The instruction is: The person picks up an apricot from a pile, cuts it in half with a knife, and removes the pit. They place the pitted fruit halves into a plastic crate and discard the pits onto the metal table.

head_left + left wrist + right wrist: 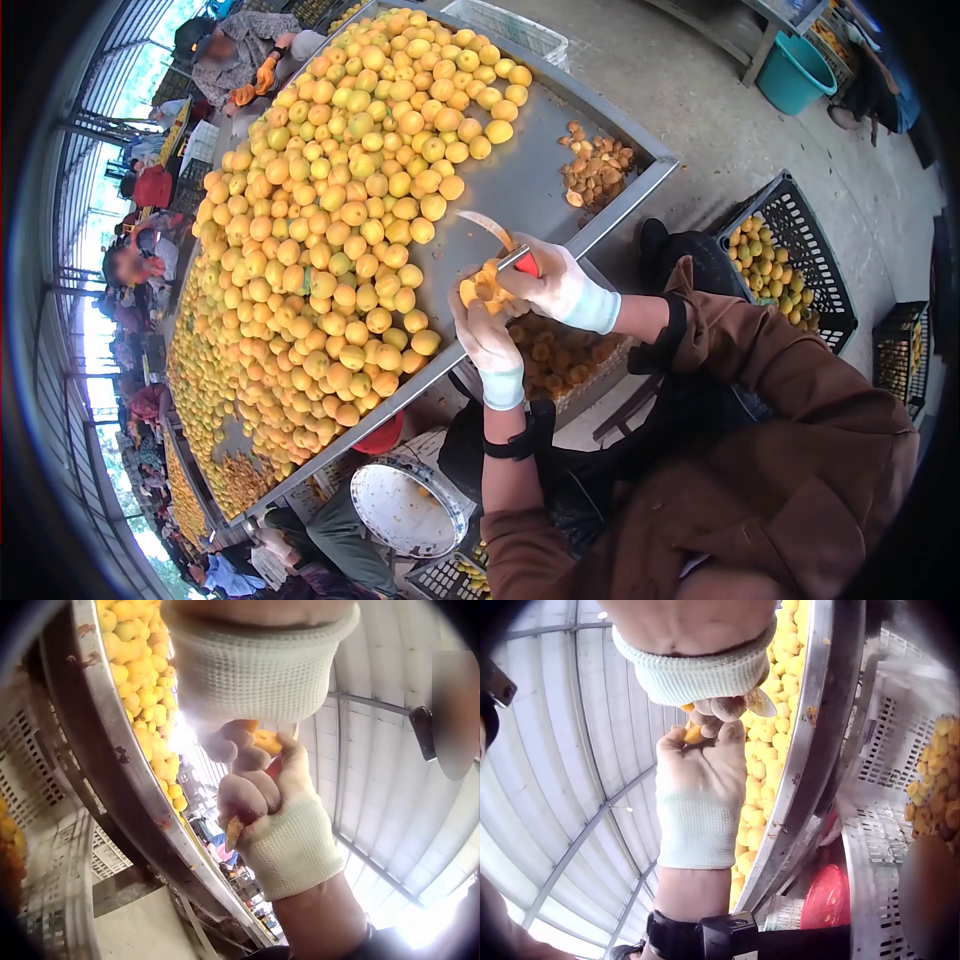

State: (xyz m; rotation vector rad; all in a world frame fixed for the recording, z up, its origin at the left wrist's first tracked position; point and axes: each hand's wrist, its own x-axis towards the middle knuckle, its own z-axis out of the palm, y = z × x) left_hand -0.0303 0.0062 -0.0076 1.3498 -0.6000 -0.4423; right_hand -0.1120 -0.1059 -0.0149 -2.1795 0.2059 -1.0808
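Both hands wear white knit gloves and meet over the near edge of a metal table. My left hand holds an opened apricot, its orange flesh showing in the head view. Against the fruit, my right hand grips a knife with a red handle and a curved blade pointing over the table. In the right wrist view the blade sticks out past the right fingers. A great heap of whole apricots covers much of the tabletop beside the hands.
Small orange-brown pieces lie at the table corner. Below the hands stands a crate of apricot halves. A black crate of apricots is to the right, a white bucket to the left. Other people sit along the table's far side.
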